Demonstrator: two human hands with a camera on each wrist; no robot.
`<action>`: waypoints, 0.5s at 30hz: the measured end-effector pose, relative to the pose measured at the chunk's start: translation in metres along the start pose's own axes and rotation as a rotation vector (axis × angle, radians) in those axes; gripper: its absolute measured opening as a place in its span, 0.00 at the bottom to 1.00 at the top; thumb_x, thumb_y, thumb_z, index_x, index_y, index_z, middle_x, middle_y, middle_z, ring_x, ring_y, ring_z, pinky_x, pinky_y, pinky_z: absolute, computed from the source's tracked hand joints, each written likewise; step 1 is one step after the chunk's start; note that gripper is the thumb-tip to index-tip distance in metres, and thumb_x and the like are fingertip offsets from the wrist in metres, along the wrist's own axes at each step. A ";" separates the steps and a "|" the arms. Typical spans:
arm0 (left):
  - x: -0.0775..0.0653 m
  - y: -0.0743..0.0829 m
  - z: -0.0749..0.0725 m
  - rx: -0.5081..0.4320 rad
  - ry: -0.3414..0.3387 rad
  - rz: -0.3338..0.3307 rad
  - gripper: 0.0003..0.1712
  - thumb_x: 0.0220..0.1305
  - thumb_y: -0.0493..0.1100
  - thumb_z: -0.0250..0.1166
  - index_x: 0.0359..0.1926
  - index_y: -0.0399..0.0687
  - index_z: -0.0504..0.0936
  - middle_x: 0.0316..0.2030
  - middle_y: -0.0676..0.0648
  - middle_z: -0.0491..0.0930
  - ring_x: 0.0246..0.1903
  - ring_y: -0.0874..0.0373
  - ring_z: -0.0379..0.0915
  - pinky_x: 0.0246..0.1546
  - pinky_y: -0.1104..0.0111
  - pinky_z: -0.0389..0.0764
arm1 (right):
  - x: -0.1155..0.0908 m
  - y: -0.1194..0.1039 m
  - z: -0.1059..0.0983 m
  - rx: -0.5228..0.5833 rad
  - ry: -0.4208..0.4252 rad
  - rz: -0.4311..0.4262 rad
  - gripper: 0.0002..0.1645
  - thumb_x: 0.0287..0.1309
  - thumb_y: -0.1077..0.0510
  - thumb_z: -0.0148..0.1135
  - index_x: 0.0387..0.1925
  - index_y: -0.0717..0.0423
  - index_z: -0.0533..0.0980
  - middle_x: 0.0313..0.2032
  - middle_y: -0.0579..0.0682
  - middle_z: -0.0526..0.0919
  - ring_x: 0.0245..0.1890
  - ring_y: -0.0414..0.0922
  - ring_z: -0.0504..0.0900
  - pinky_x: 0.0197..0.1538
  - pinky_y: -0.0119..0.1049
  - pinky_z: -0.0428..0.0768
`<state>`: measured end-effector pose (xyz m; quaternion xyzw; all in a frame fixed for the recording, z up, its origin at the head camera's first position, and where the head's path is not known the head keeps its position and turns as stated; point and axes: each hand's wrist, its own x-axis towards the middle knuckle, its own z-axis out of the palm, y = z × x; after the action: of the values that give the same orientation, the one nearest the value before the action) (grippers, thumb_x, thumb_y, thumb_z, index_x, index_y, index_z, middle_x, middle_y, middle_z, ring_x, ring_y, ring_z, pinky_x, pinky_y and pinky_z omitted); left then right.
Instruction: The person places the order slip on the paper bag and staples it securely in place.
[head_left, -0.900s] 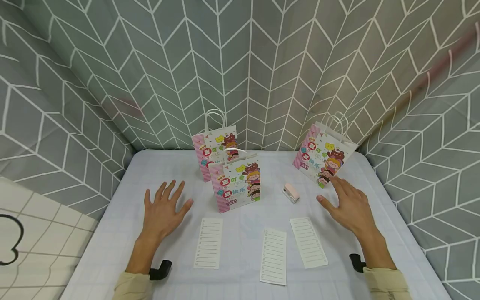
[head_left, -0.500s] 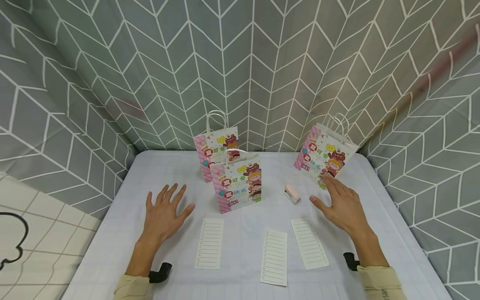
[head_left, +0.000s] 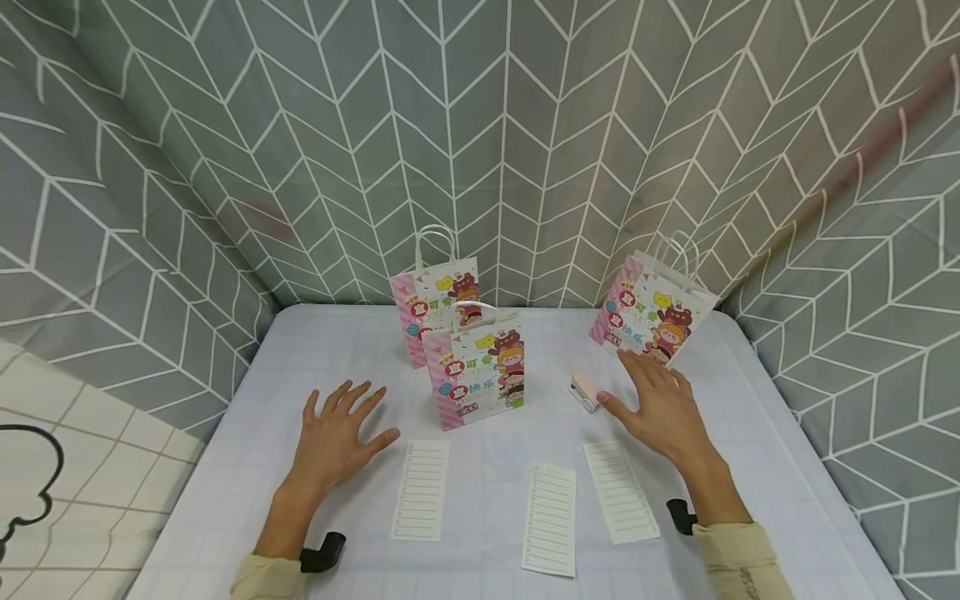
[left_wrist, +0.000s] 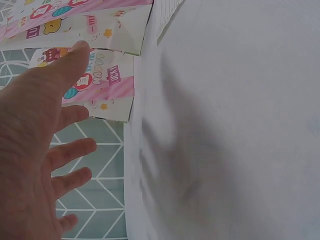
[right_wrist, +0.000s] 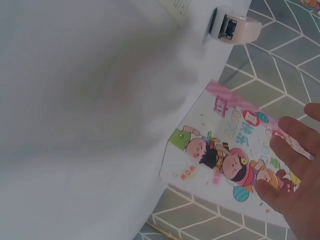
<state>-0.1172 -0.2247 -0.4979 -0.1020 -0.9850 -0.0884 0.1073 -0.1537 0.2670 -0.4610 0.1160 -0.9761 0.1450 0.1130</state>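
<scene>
The left hand [head_left: 335, 440] and right hand [head_left: 662, 410] have extended fingers and hold nothing. The pink mini stapler [head_left: 584, 390] lies right of centre in the head view, near the right thumb; it looks light, stiff and smooth, best pinched across its sides. Bare bench [head_left: 547, 352] separates it from the front paper gift bag's [head_left: 477, 377] edge, frame centre.
</scene>
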 end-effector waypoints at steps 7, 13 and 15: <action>-0.002 0.003 0.001 -0.001 0.005 0.023 0.46 0.55 0.73 0.66 0.69 0.57 0.74 0.68 0.43 0.72 0.70 0.39 0.60 0.68 0.34 0.46 | 0.006 -0.007 0.008 0.022 -0.004 -0.046 0.49 0.63 0.29 0.58 0.75 0.52 0.61 0.69 0.62 0.69 0.70 0.63 0.64 0.69 0.65 0.54; -0.004 0.006 0.003 0.006 -0.012 0.035 0.46 0.55 0.74 0.66 0.69 0.58 0.74 0.68 0.44 0.72 0.70 0.40 0.61 0.68 0.34 0.47 | 0.013 -0.017 0.015 0.046 -0.014 -0.063 0.50 0.62 0.27 0.57 0.75 0.52 0.61 0.70 0.60 0.68 0.70 0.62 0.65 0.70 0.65 0.54; -0.004 0.007 0.004 0.003 -0.019 0.044 0.46 0.54 0.74 0.67 0.69 0.58 0.75 0.68 0.44 0.72 0.70 0.40 0.61 0.68 0.34 0.48 | 0.015 -0.021 0.017 0.053 -0.024 -0.061 0.51 0.62 0.27 0.57 0.75 0.51 0.61 0.70 0.60 0.68 0.70 0.62 0.65 0.69 0.67 0.54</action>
<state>-0.1122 -0.2180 -0.5016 -0.1242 -0.9837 -0.0837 0.0998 -0.1655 0.2398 -0.4677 0.1506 -0.9692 0.1657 0.1028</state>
